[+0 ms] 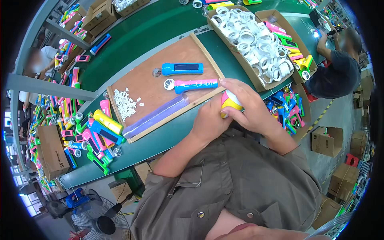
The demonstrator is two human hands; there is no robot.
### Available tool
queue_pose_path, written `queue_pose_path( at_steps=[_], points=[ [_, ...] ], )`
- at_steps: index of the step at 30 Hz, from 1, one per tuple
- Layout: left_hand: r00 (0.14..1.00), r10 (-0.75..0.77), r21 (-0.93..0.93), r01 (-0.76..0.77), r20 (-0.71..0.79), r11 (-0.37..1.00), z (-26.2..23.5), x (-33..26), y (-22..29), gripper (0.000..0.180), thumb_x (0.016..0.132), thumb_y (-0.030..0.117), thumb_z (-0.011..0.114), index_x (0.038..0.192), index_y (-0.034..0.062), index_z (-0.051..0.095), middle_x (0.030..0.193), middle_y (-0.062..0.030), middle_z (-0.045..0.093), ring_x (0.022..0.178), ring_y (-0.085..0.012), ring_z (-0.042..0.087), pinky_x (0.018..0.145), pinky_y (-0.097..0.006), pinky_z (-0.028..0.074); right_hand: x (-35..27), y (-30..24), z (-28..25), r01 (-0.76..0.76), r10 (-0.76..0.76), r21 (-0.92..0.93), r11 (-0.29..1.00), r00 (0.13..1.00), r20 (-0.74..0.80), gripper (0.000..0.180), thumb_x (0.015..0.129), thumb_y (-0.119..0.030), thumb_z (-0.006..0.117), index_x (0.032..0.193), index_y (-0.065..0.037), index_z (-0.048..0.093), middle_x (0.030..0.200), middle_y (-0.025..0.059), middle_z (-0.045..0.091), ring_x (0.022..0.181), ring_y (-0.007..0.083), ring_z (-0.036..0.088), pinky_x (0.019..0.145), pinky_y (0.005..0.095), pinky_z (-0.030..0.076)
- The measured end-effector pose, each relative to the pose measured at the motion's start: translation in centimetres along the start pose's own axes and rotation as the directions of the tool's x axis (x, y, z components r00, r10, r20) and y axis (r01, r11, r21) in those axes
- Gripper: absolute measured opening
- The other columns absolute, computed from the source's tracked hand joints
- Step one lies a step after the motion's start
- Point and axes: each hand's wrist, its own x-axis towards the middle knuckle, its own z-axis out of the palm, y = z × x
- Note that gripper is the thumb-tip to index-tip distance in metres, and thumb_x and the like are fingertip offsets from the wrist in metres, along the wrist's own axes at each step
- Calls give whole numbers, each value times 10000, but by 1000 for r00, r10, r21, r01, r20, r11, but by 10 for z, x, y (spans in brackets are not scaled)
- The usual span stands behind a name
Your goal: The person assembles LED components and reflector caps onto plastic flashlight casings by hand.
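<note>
Yellow torch clamped between both hands; left hand grips underneath, right hand covers its head; long axis probably toward the table, mostly hidden.

Head camera, looking steeply down

One fisheye view from above the person's chest — close over the wooden board and green table, edges bending outward.

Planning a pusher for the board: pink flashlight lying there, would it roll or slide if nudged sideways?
The pink flashlight looks like smooth, rigid plastic, probably light. Its body seems flattish, so it would more likely slide than roll on the wooden board. Its round head may make it pivot.
</note>
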Motion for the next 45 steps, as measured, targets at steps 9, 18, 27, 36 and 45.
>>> queue_pose_path(
  at_steps=[9,18,27,36,45],
  points=[
    [988,-33,-12,35,151,999,-23,37,29,428,719,90,754,1093,1,566,961,-193,664,849,-385,662,719,-412,531,25,-1,-27,-49,49,-3,999,997,-56,488,819,-214,740,1230,-24,557,1191,188,595,1127,355,567,965,404,452],
    [697,-127,-529,638,706,560,-47,56,47,319,748,92,698,1026,35,553,761,-66,608,573,-133,620,504,-265,512,42,3,-43,153,-154,179,972,988,-9,418,815,-191,707,1168,3,595,1129,159,641,1083,319,621,930,391,476],
    [996,76,-219,-64,48,974,-17,52,32,389,770,122,724,1084,-10,536,843,-182,658,786,-355,676,652,-404,537,47,1,-40,181,-181,38,983,983,-5,435,830,-185,685,1222,-22,585,1187,169,621,1119,331,596,958,401,471],
    [994,96,92,-100,43,991,-11,52,24,631,803,232,769,1261,-29,421,924,-236,656,840,-417,658,657,-439,517,62,26,-56,-354,275,517,779,935,225,495,997,-357,434,1304,19,528,1226,172,602,1153,258,565,970,360,439],
    [774,-239,-559,601,587,571,-30,56,28,418,968,401,560,1032,-12,547,809,-159,641,624,-258,654,527,-342,528,79,13,-56,56,-301,566,823,887,349,449,1015,-292,369,1140,39,645,1164,199,648,1132,347,595,1007,412,438]
  ],
)
